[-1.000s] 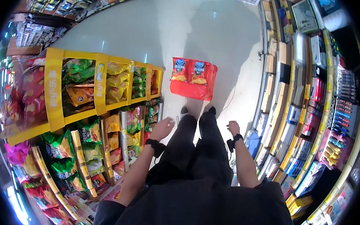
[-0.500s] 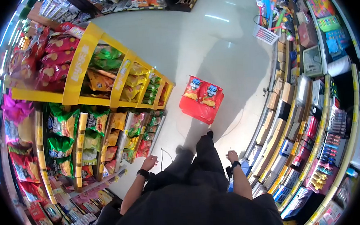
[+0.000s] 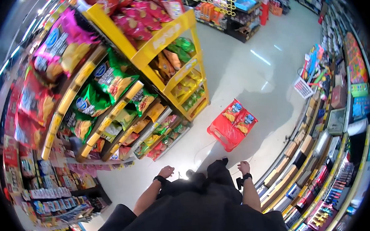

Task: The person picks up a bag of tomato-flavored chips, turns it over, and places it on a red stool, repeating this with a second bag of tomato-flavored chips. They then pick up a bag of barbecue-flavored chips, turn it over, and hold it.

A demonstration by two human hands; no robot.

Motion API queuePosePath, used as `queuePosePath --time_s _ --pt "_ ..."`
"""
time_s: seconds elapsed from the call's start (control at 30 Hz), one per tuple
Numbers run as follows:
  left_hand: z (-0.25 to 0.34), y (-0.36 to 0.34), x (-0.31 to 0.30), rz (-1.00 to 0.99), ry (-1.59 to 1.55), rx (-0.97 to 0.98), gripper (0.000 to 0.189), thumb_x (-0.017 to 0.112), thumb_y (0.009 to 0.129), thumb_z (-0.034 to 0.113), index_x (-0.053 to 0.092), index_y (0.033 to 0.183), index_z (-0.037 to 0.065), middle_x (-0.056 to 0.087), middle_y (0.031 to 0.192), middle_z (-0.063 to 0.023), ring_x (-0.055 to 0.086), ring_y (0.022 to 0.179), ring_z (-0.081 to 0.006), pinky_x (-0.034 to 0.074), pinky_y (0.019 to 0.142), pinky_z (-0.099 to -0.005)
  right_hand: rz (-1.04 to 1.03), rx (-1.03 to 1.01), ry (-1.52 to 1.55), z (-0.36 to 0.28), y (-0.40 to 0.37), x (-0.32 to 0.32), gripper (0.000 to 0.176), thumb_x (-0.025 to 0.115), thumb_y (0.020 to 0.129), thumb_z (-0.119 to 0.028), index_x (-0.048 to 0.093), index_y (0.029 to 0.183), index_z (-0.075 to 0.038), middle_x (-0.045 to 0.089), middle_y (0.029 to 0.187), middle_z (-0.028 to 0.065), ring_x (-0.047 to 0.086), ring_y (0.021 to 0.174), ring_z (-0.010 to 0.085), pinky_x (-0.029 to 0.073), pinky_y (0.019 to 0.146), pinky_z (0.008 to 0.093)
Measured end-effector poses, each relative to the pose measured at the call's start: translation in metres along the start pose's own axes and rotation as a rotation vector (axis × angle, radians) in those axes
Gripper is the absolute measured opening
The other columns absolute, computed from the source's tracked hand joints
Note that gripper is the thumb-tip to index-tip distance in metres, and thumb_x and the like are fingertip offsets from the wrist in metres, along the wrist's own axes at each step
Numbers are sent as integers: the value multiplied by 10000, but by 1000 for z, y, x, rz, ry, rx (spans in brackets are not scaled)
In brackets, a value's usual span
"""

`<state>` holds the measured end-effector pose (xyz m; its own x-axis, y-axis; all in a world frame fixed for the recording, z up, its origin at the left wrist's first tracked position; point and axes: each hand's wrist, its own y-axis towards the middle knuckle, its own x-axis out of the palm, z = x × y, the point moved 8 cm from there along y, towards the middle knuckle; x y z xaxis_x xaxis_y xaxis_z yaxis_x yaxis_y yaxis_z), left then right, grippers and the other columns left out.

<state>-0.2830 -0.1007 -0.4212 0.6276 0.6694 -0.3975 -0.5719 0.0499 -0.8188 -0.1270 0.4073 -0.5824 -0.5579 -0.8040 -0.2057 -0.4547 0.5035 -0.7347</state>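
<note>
Both of my arms hang at my sides, each with a dark band at the wrist. My left hand [image 3: 167,172] is beside my left leg, its fingers loosely bent and nothing visible in them. On the other side, my right hand [image 3: 243,168] hangs near the low shelves, also loosely bent and holding nothing I can see. Ahead of my feet a red plastic basket-like container [image 3: 225,135] stands on the floor. Two red chip bags, the left one [image 3: 232,111] and the right one [image 3: 245,123], lie on its far side. Neither hand touches them.
A yellow display rack [image 3: 163,45] of snack bags stands ahead on the left. Closer on the left, tiered shelves hold green chip bags [image 3: 93,100]. Along the right run curved shelves [image 3: 295,159] of boxes and stationery, with a white basket [image 3: 303,87] at their far end.
The view has turned left, so the red container and the far aisle appear further right. The left shelves look nearer. Both hands still hang at my sides with nothing visible in them.
</note>
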Motion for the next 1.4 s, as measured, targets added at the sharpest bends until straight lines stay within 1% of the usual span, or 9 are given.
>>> queuePosePath --time_s 0.27,0.7,0.8,0.87,0.93,1.03,1.1,1.17,1.4 --pt "-55 -23 -27 55 -178 42 449 554 917 424 615 1140 39 710 974 -109 690 769 -183 542 657 -317 -278 -269 -373 -10 -31 94 339 554 926 -277 584 1110 6 702 856 152 655 632 194 508 514 289" --pt "-293 -70 -25 108 -687 -208 441 521 916 284 512 1209 -46 676 1058 -224 697 850 -334 587 699 -422 -181 142 -239 55 -120 52 288 499 898 -95 501 1172 -8 673 866 233 603 539 237 450 410 294" --pt "-358 -68 1 126 -870 -328 416 519 914 243 508 1210 -48 667 1057 -248 694 847 -356 583 678 -453 -214 180 -459 76 -146 53 294 538 896 -146 563 1160 -18 698 936 199 669 747 260 528 590 388" --pt "-365 -95 3 163 -858 -333 404 495 881 222 488 1170 -61 683 993 -221 682 717 -308 533 542 -417 -527 -447 -1409 104 -111 73 303 557 856 -304 705 924 -49 705 989 163 670 949 298 524 810 390" --pt "-381 -100 19 142 -975 -317 456 542 905 252 465 1251 -34 664 1051 -242 679 829 -348 532 646 -451 -792 -669 -1714 116 -125 100 368 555 832 -387 708 915 -63 690 985 201 660 964 338 517 835 426" --pt "-393 -120 38 133 -1034 -342 437 540 903 260 479 1231 -22 667 1032 -224 664 821 -322 519 654 -427 -651 -553 -1518 102 -109 124 384 585 813 -399 691 903 -41 689 979 202 652 961 364 511 830 458" --pt "-406 -131 51 133 -1064 -370 426 550 893 275 501 1200 -16 668 1011 -202 654 846 -306 513 661 -405 -877 -1030 -1859 66 -156 173 316 611 824 -307 653 892 -1 696 950 208 676 859 345 530 745 465" --pt "-420 -141 63 152 -1124 -406 430 551 889 279 507 1199 -16 670 1013 -194 648 846 -301 509 663 -395 -436 -180 -985 38 -151 177 278 563 852 -244 640 919 15 707 904 192 698 759 270 552 655 404" --pt "-468 -169 81 253 -1284 -412 425 510 896 271 481 1203 -22 666 1053 -219 669 846 -342 530 672 -441 -701 -622 -1311 12 -180 280 290 508 862 -223 675 902 10 706 811 160 698 746 249 546 670 378"
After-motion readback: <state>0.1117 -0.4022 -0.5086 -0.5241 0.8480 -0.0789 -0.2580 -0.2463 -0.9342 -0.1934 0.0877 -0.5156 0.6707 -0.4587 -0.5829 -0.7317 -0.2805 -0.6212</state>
